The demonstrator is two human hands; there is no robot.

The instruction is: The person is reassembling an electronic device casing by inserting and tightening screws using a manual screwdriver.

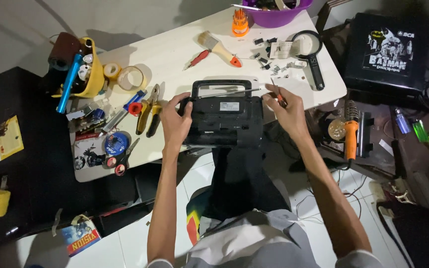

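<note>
Radio casing, black and boxy with a carry handle point(223, 113), is sitting at the near edge of the white table point(175, 54), dead centre of the head view, overhanging toward the person's lap. The left hand point(176, 120) is gripping its left end, fingers curled round the corner by the handle. The right hand point(288, 111) is steadying the right end while pinching a small red-handled screwdriver point(277, 94), whose thin shaft is pointing up toward eleven o'clock.

At nine o'clock from the casing, yellow-handled pliers point(149, 110) are lying beside a red-tipped tool, with red-handled scissors point(123, 160) further down at eight o'clock. At ten o'clock, two rolls of tape point(124, 75) are resting next to a yellow holder full of tools point(88, 67). At twelve o'clock, a paintbrush point(218, 47) is lying slantwise, with an orange screwdriver-bit stand point(240, 23) and a purple bowl point(274, 15) beyond it. At one o'clock, a black magnifying glass point(311, 57) is lying among small loose parts. At three o'clock, off the table, an orange-handled soldering iron point(351, 131) is sitting in its stand.
</note>
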